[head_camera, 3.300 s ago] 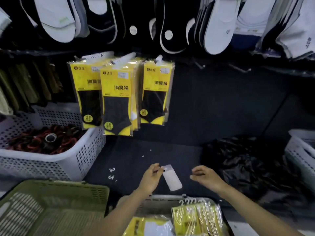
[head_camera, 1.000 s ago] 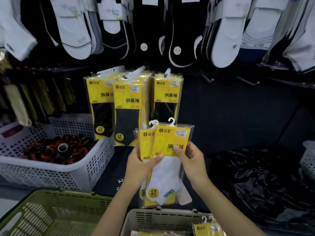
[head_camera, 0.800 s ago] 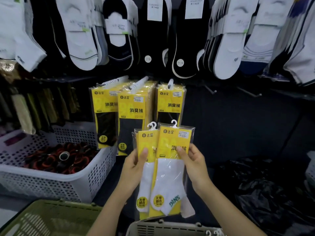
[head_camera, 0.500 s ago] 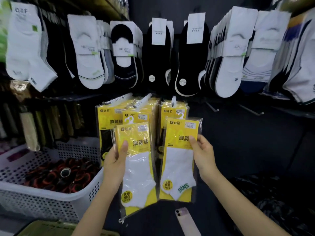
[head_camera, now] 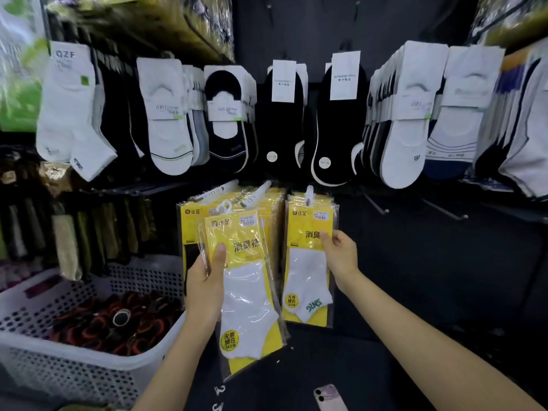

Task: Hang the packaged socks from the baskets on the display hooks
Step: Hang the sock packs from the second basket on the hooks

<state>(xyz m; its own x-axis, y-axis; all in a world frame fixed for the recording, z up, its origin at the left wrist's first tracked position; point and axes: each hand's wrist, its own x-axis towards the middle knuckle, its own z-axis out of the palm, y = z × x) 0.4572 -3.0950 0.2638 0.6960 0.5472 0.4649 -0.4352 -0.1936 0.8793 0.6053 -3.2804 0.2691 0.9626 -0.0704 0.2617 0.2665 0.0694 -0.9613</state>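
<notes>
My left hand [head_camera: 206,283] grips a yellow pack of white socks [head_camera: 249,292] by its left edge, thumb on the front, its white hanger loop at the top. My right hand [head_camera: 341,256] pinches the right edge of a second yellow pack of white socks [head_camera: 305,262], held up against the rightmost hook [head_camera: 309,192], its hanger tab at that hook. Behind them, several yellow packs of black socks [head_camera: 192,226] hang on two hooks to the left. The basket the packs came from is out of view.
A white perforated basket [head_camera: 89,363] with dark red and black items stands at the lower left. Rows of white and black socks [head_camera: 281,120] hang above. Bare hooks [head_camera: 376,204] jut out at the right. A phone [head_camera: 329,397] lies on the dark surface below.
Since a second ago my hands have separated the two packs. My right hand has lifted its pack up to the rightmost hook; my left hand has kept the other lower left. The view tilted upward.
</notes>
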